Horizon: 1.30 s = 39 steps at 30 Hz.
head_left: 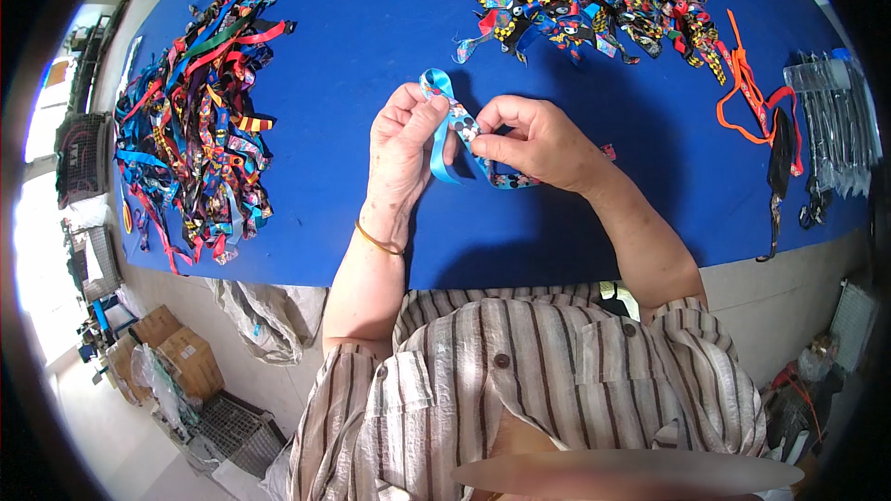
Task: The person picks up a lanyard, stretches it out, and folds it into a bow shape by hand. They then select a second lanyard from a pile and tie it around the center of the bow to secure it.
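One light blue ribbon [463,125], with a cartoon print on one face, is held above the middle part of a blue table [343,46], nearer to the side where the person sits. The left hand [399,134] is closed on it, pinching between the thumb and the bent fingers. Above this thumb the ribbon turns over in a small loop, and its plain blue tail hangs down beside the hand. The right hand [534,139] is also gripping, with the thumb and the forefinger put together on the printed part. Below the right hand a printed length is visible too, but how it joins with the rest I cannot tell, because the hand covers it.

On the left wrist sits a thin golden bracelet [379,243]. To the left of the hands, well apart from them, lies a tangled pile of many-coloured ribbons [200,144]. At the far side of the table lies a second heap of printed straps [585,5]. Toward the right edge there are an orange cord [744,83], a black strap [780,148] and several clear plastic bags [831,116], which lie side by side
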Tool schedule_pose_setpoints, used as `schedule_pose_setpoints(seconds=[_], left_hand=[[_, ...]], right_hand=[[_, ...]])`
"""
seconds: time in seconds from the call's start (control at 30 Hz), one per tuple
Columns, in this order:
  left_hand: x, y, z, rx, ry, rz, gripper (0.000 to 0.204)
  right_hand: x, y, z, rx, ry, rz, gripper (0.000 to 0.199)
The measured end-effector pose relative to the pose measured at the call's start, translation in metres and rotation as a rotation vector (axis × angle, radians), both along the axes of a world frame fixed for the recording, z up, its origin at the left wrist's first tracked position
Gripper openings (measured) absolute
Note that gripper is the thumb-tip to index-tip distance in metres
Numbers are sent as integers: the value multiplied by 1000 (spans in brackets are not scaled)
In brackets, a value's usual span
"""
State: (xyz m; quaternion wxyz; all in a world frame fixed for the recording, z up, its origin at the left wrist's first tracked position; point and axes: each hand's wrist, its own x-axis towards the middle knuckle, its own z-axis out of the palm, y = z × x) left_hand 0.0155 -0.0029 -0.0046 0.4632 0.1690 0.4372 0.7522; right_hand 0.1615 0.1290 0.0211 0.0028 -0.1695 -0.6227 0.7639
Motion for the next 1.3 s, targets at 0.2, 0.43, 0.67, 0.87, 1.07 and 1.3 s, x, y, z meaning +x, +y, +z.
schedule_pose_setpoints(seconds=[0.2, 0.43, 0.67, 0.87, 1.07, 1.3], left_hand=[[0, 0, 4, 24, -47, 28, 12], [-3, -2, 5, 85, -108, -4, 13], [-6, -3, 6, 131, -121, -18, 10], [-3, -6, 3, 179, -78, -146, 13], [-1, -9, 4, 192, -9, -236, 15], [4, -7, 9, 95, 36, -242, 14]], right_hand=[[1, 4, -7, -93, -101, 12, 16], [0, -8, -19, 363, 164, -109, 23], [-2, -7, -15, 433, 126, -348, 17], [2, -2, 1, 381, 35, -296, 25], [-1, -1, 6, 122, -61, -177, 32], [0, 2, 3, 50, -21, -219, 26]])
